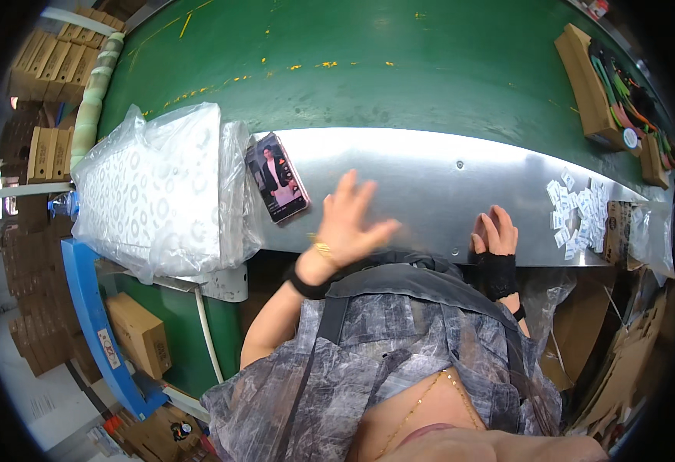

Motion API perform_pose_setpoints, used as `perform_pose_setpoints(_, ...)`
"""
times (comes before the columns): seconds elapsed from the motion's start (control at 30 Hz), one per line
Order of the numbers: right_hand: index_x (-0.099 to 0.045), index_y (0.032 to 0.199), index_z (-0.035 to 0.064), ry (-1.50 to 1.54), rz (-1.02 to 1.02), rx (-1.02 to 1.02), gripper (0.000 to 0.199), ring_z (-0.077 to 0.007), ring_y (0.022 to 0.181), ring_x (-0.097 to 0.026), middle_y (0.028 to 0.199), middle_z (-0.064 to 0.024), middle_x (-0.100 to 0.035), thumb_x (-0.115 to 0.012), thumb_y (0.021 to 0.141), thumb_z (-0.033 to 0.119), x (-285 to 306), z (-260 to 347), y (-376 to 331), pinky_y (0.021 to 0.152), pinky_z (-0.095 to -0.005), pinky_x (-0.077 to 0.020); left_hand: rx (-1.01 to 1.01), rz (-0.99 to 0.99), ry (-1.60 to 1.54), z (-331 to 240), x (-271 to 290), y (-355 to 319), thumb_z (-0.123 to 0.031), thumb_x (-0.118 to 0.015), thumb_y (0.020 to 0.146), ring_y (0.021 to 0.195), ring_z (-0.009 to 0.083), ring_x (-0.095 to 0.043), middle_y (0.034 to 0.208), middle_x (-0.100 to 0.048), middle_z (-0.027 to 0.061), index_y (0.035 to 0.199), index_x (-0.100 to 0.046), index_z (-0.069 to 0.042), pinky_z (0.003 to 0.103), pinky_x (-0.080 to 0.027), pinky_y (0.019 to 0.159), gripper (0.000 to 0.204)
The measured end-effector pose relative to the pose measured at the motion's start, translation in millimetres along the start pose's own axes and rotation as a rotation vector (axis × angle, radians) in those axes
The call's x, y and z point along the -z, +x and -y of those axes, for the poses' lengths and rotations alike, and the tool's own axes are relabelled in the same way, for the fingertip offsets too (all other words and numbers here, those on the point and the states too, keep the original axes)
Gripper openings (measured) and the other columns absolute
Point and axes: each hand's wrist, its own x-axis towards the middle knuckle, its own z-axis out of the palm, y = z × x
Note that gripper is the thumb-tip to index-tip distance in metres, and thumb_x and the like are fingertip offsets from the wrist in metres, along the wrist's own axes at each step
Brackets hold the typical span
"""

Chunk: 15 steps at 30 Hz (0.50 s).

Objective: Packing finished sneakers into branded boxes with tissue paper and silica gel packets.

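My left hand hovers over the metal strip in front of me, fingers spread and a little blurred, holding nothing. A smartphone with a lit screen showing a person lies just left of it. My right hand, in a black wrist cover, is at the near edge of the metal strip; its fingers are loosely bent and apart, with nothing visible in them. Beside the phone lies a stack of white sheets or bags with a ring pattern in clear plastic. Right of my right hand is a scattered pile of small white packets.
A green conveyor belt runs beyond the metal strip. At the far right stands an open cardboard box with colourful strap-like items. A clear plastic bag hangs at the right edge. On the left are a blue frame and a brown carton.
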Motion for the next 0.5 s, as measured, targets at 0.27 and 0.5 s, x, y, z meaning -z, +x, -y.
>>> perform_pose_setpoints(0.27, -0.041, 0.124, 0.0064, -0.08, -0.209, -0.684, 0.054, -0.0372, 0.108, -0.043, 0.134, -0.0199, -0.026, -0.059, 0.074, 0.018, 35, -69, -20, 0.09, -0.0378, -0.0381, -0.032, 0.421, 0.405, -32, -53, 27, -0.051, -0.07, 0.06, 0.13, 0.0421, -0.007, 0.14, -0.01, 0.0242, 0.133, -0.03, -0.011, 0.071, -0.012, 0.087, 0.092)
perform_pose_setpoints(0.5, -0.049, 0.113, 0.0076, -0.366, -0.15, -0.688, 0.042, -0.0322, 0.089, -0.053, 0.105, -0.0152, -0.047, -0.059, 0.076, 0.023, 40, -77, -18, 0.076, -0.0388, -0.0445, -0.068, 0.417, 0.424, -36, -56, 28, -0.053, -0.072, 0.057, 0.131, 0.041, -0.005, 0.14, -0.007, 0.0249, 0.133, -0.029, -0.011, 0.071, -0.011, 0.087, 0.096)
